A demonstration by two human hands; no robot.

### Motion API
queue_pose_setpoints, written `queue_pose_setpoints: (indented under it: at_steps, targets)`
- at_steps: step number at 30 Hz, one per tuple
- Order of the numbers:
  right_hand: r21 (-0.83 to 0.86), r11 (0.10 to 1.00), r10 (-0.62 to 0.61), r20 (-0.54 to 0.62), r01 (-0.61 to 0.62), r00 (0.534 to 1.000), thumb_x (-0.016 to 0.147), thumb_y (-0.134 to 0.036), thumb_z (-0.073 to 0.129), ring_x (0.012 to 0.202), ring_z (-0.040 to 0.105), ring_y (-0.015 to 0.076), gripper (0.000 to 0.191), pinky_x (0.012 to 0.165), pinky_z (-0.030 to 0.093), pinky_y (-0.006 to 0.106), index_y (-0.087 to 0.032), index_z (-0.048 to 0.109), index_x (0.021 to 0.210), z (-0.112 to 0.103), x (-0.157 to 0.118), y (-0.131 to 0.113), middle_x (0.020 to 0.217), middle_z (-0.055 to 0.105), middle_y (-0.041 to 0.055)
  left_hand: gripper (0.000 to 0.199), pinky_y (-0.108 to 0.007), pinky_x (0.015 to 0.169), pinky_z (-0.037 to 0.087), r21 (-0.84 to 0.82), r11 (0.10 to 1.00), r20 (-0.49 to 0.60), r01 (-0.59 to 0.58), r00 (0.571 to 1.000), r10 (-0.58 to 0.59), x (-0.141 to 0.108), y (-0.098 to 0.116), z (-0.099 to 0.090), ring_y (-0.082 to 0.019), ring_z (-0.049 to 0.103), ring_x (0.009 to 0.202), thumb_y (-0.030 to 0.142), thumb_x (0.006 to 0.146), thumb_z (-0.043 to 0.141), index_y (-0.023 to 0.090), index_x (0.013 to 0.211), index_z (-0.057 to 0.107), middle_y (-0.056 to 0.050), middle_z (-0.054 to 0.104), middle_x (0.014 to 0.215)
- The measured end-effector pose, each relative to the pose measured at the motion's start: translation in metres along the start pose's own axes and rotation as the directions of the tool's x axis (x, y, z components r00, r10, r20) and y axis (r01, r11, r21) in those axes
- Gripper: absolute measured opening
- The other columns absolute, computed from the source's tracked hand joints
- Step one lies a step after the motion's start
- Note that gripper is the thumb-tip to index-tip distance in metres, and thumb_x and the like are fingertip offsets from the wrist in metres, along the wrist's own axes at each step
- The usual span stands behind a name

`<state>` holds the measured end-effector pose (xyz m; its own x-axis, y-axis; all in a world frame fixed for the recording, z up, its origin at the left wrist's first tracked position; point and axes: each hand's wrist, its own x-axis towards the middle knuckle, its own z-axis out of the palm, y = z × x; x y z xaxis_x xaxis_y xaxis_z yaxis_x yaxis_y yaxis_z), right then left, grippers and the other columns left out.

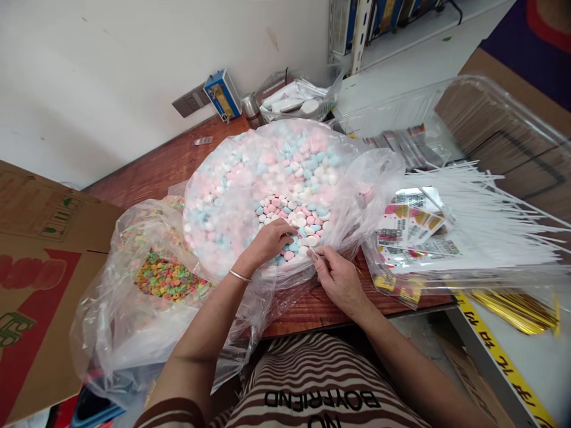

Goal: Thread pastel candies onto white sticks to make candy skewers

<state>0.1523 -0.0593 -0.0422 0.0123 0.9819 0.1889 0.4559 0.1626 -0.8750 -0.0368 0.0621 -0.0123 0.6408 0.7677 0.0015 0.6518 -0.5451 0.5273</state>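
A large clear plastic bag (223, 178) full of pink, white and blue candies lies on the wooden table, its mouth open toward me. My left hand (273, 239) is at that opening, fingers curled over the loose candies (300, 221); whatever its fingertips hold is hidden. At the bag's near right edge, my right hand (335, 273) is closed, thumb against forefinger, pinching something too small to make out. Left of these, a second clear bag (129, 238) holds small multicoloured rings (167, 278).
A cardboard box (44, 285) stands at the left. On the right, a clear plastic tray (383, 282) holds white sticks (491, 226) and printed packets (401, 229). Gold strips (517, 312) lie beyond it. Behind the candies are a metal-topped jar (251, 108) and a blue box (223, 96).
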Motion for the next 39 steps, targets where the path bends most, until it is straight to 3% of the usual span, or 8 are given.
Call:
queue_pose_setpoints:
  at_steps: [5, 9, 12, 15, 18, 21, 24, 39]
  targets:
    - [0.033, 0.999, 0.021, -0.125, -0.017, 0.992, 0.103, -0.035, 0.042, 0.075, 0.07, 0.0191, 0.028, 0.068, 0.051, 0.028, -0.019, 0.064, 0.104, -0.004, -0.009, -0.006, 0.082, 0.073, 0.0056, 0.008, -0.033, 0.087, 0.048, 0.026, 0.999, -0.022, -0.021, 1.0, 0.021, -0.014, 0.001, 0.005, -0.02, 0.063, 0.099, 0.017, 0.088, 0.061, 0.018, 0.094, 0.066, -0.007, 0.07, 0.099]
    - [-0.101, 0.993, 0.053, -0.006, -0.053, 0.999, 0.101, -0.032, 0.043, 0.072, 0.074, 0.0208, 0.039, 0.068, 0.054, 0.029, -0.017, 0.059, 0.133, -0.01, -0.015, -0.013, 0.084, 0.078, 0.0051, 0.01, -0.033, 0.083, 0.048, 0.043, 0.994, -0.072, 0.103, 0.992, -0.1, -0.026, 0.004, 0.008, -0.019, 0.062, 0.088, 0.02, 0.087, 0.061, 0.018, 0.096, 0.065, -0.006, 0.069, 0.093]
    - [-0.166, 0.986, 0.022, 0.097, -0.006, 0.995, 0.1, -0.029, 0.043, 0.083, 0.077, 0.0233, 0.045, 0.074, 0.057, 0.031, -0.017, 0.056, 0.142, -0.01, -0.017, -0.021, 0.11, 0.079, 0.0095, 0.023, -0.03, 0.077, 0.049, -0.205, 0.963, -0.221, 0.173, 0.951, -0.218, -0.03, 0.009, 0.009, -0.018, 0.063, 0.089, 0.027, 0.088, 0.063, 0.019, 0.109, 0.066, -0.006, 0.07, 0.1]
    - [-0.147, 0.989, -0.005, 0.176, 0.031, 0.984, 0.101, -0.027, 0.041, 0.094, 0.077, 0.0239, 0.045, 0.082, 0.058, 0.032, -0.021, 0.058, 0.141, -0.006, -0.016, -0.031, 0.115, 0.078, 0.008, 0.043, -0.027, 0.072, 0.052, -0.578, 0.805, -0.3, 0.133, 0.882, -0.362, -0.034, 0.017, 0.011, -0.015, 0.064, 0.084, 0.036, 0.086, 0.068, 0.018, 0.125, 0.063, -0.004, 0.069, 0.097]
    - [-0.129, 0.991, -0.012, 0.191, 0.037, 0.981, 0.1, -0.025, 0.041, 0.094, 0.077, 0.0234, 0.046, 0.084, 0.058, 0.032, -0.024, 0.058, 0.142, -0.002, -0.014, -0.04, 0.114, 0.079, 0.0067, 0.047, -0.029, 0.072, 0.055, -0.833, 0.543, -0.194, 0.103, 0.865, -0.462, -0.039, 0.025, 0.013, -0.015, 0.066, 0.079, 0.044, 0.082, 0.074, 0.019, 0.121, 0.069, -0.003, 0.07, 0.091]
    - [-0.122, 0.992, -0.024, 0.163, 0.044, 0.986, 0.1, -0.024, 0.042, 0.094, 0.077, 0.0233, 0.045, 0.084, 0.058, 0.033, -0.024, 0.059, 0.141, 0.0, -0.011, -0.043, 0.117, 0.077, 0.0073, 0.044, -0.031, 0.077, 0.057, -0.925, 0.366, -0.107, 0.102, 0.854, -0.508, -0.047, 0.032, 0.014, -0.017, 0.069, 0.083, 0.045, 0.079, 0.079, 0.019, 0.114, 0.075, -0.006, 0.075, 0.093]
    - [-0.125, 0.992, -0.009, 0.159, 0.029, 0.987, 0.1, -0.026, 0.042, 0.086, 0.077, 0.0235, 0.045, 0.079, 0.058, 0.032, -0.021, 0.06, 0.141, 0.0, -0.011, -0.044, 0.113, 0.079, 0.0084, 0.049, -0.033, 0.082, 0.056, -0.954, 0.288, -0.084, 0.081, 0.851, -0.519, -0.055, 0.037, 0.012, -0.017, 0.069, 0.083, 0.038, 0.072, 0.086, 0.02, 0.117, 0.076, -0.006, 0.078, 0.098]
    - [-0.155, 0.988, 0.014, 0.151, 0.01, 0.988, 0.098, -0.029, 0.042, 0.066, 0.072, 0.0209, 0.046, 0.064, 0.052, 0.028, -0.021, 0.064, 0.137, -0.003, -0.015, -0.055, 0.089, 0.081, 0.006, 0.045, -0.031, 0.082, 0.055, -0.934, 0.352, -0.153, 0.064, 0.818, -0.555, -0.061, 0.042, 0.014, -0.016, 0.068, 0.084, 0.033, 0.071, 0.086, 0.021, 0.113, 0.076, -0.004, 0.078, 0.1]
